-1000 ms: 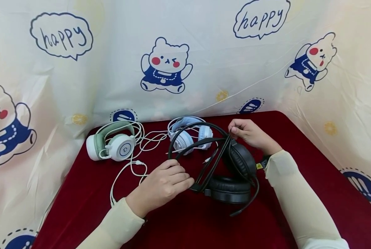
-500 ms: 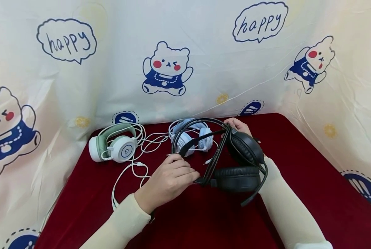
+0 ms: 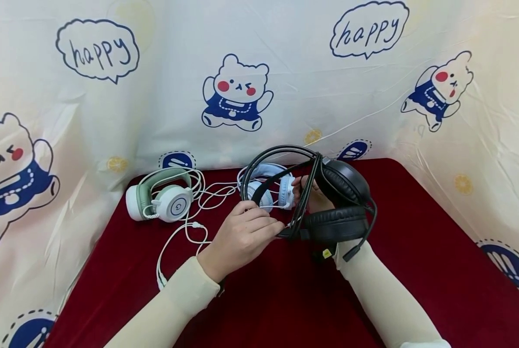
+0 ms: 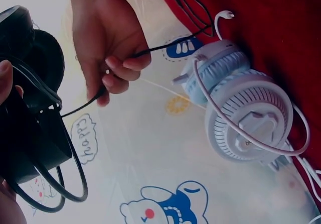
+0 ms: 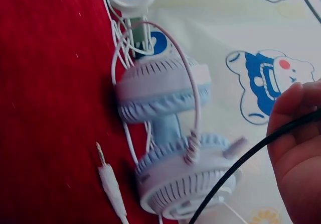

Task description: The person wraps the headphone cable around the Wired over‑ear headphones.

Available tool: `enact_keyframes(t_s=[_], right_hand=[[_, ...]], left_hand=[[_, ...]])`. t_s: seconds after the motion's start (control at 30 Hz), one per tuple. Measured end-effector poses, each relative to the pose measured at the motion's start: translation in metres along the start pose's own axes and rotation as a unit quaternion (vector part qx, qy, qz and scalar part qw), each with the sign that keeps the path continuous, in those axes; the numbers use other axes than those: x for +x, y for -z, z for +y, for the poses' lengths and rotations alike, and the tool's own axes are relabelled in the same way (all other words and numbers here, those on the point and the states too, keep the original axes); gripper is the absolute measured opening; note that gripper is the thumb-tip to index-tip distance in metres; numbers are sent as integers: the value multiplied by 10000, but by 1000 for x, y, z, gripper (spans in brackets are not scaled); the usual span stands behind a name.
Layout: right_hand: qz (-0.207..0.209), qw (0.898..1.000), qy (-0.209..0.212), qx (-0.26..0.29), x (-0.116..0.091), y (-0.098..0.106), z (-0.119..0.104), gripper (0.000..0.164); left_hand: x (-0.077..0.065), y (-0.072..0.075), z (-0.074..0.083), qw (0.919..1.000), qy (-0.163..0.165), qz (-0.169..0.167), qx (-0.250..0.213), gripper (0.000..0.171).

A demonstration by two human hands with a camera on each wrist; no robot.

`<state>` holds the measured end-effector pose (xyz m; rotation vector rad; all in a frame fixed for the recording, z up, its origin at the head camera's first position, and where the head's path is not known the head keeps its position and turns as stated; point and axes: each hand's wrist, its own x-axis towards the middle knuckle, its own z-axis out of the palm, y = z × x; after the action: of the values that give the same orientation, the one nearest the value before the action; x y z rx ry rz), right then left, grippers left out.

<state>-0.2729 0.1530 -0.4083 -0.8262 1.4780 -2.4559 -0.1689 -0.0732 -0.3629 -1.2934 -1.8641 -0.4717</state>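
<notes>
My left hand point(image 3: 242, 237) grips a black headset point(image 3: 338, 224) by its headband, holding it up over the table. Its two padded ear cups and the mic boom point right, and loops of black cable cross the band. Behind the headset, partly hidden by it, is my right hand point(image 3: 318, 198). In the left wrist view the right hand point(image 4: 108, 33) has its fingers curled round a thin black cable point(image 4: 165, 45). That cable point(image 5: 251, 151) also runs across the right wrist view. Blue-and-white headphones point(image 3: 287, 193) lie just beyond, overlapped by the black headset.
White-and-green headphones point(image 3: 172, 203) lie at the back left, their white cable point(image 3: 159, 258) trailing toward the front. A white plug point(image 5: 110, 184) rests on the red cloth point(image 3: 259, 309) near the blue headphones. A printed curtain point(image 3: 303, 96) surrounds the table's back and sides.
My right hand has moved from the cable bundle at the headset's upper right to behind the headset, lower and further left. My left hand has raised the headset slightly and shifted it right.
</notes>
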Motion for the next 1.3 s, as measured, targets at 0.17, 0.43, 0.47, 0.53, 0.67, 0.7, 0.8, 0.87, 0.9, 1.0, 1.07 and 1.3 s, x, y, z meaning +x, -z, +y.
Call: enact_keyframes(t_s=[0.17, 0.43, 0.47, 0.53, 0.67, 0.7, 0.8, 0.87, 0.9, 1.0, 1.07, 1.3], right_hand=[[-280, 9963, -312, 751, -4, -3, 9, 38], [-21, 9881, -47, -1539, -30, -19, 24, 20], [-50, 9817, -28, -1905, -31, -22, 25, 20], [-102, 9732, -124, -2293, -31, -31, 26, 25], [-382, 9558, -149, -2912, -29, -48, 27, 35], [-456, 9516, -146, -3037, -30, -51, 28, 37], [-631, 9412, -220, -3311, -35, -59, 28, 35], [-753, 9343, -292, -3474, -39, -64, 29, 34], [-825, 9322, -330, -3508, -41, -66, 30, 34], [-1068, 9273, -396, -3567, -46, -71, 30, 33], [-1175, 9262, -444, -3555, -49, -74, 30, 32], [-1148, 9272, -649, -3507, -57, -78, 24, 29]], left_hand=[[0, -5, -5, 9997, 208, -2, 84, 15], [4, -10, -16, 9984, 355, -26, 429, 17], [5, -11, -18, 9983, 361, -20, 462, 17], [6, -12, -21, 9980, 382, 32, 504, 17], [9, -14, -26, 9967, 506, 145, 618, 15], [9, -14, -27, 9962, 530, 142, 672, 15], [10, -13, -30, 9952, 575, 94, 784, 15], [9, -12, -32, 9946, 580, 60, 858, 15], [9, -12, -32, 9944, 588, 44, 878, 15], [8, -12, -34, 9935, 593, -7, 968, 15], [7, -11, -35, 9930, 596, -49, 1014, 14], [5, -8, -37, 9921, 660, -126, 1064, 16]])
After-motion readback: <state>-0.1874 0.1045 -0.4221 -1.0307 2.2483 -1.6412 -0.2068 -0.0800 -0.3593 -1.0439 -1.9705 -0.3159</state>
